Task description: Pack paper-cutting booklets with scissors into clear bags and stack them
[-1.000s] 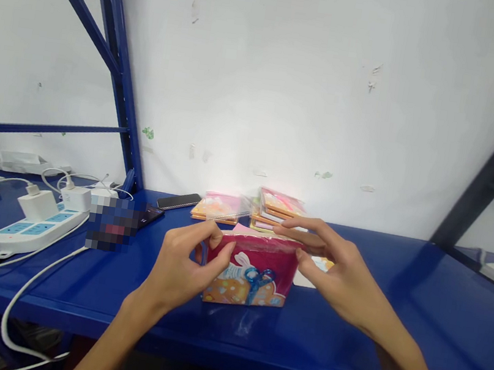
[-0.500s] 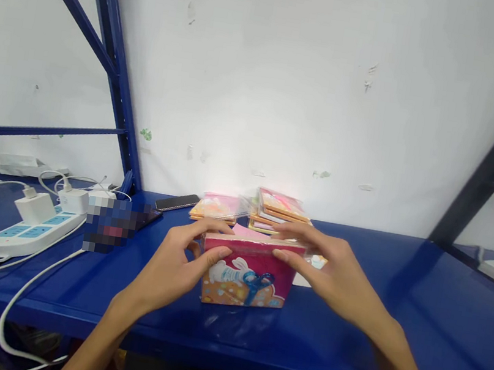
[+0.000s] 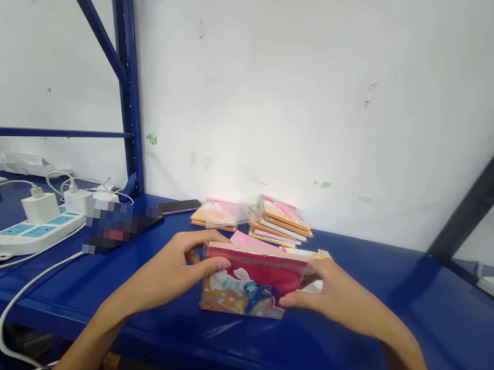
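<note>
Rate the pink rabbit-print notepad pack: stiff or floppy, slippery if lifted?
The pink rabbit-print notepad pack looks stiff: it stands upright between the left hand and right hand without sagging. Its glossy wrap may be slippery. Standing on a narrow edge, it would probably tip if released.

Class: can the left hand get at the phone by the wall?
Probably yes, if it lets go: the left hand holds the pink packet, and no object shows between it and the phone on the blue shelf.

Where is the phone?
In the head view, the phone lies near the wall at the back of the blue shelf, just left of the pink packet and behind and right of the white power strip.
</note>
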The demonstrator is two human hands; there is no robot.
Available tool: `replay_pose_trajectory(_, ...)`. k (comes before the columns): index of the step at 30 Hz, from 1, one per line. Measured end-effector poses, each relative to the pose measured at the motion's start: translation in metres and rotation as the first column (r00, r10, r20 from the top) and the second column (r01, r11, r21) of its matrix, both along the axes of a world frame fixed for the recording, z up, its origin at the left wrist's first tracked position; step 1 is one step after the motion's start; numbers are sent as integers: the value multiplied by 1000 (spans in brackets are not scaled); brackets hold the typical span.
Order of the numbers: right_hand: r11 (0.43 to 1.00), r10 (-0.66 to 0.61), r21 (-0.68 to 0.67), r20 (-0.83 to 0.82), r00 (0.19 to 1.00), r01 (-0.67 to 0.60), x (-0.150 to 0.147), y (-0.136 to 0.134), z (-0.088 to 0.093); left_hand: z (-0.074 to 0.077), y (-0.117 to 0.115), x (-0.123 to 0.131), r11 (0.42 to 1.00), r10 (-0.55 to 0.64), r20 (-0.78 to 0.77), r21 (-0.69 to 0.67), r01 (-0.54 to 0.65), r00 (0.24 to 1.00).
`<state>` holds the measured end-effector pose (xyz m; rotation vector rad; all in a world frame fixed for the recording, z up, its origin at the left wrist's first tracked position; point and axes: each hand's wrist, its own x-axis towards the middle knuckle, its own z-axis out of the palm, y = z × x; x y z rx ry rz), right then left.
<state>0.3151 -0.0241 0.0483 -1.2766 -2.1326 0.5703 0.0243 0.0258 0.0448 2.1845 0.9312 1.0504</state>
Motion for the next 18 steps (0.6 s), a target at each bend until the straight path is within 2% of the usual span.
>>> replay_pose_trajectory(3, 999, 21, 37, 31, 999, -22, -3, 3, 1, -1, 2, 0, 999, 47, -17, 3, -47, 999)
replay_pose_trajectory(6, 996, -58, 71, -38, 998, 60, -4, 2, 3, -1, 5, -4, 989, 144, -40, 20, -143, 989)
replay_pose_trajectory(9, 977, -169, 88, -214, 962, 192, 6, 3, 4, 0, 10, -12, 978, 209, -42, 9, -208, 977)
replay_pose_trajectory(12, 936, -267, 90, -446, 854, 340, 27, 11, 12, 4, 14, -21, 970, 242, -53, -9, -243, 969)
replay_pose_trajectory(15, 897, -283, 116, -591, 755, 427, 53, 36, 31, 7, 15, -27, 960, 281, -88, 15, -281, 956)
replay_pose_trajectory(18, 900, -277, 84, -647, 710, 428, 73, 77, 43, 8, 14, -27, 959, 282, -100, 23, -281, 954)
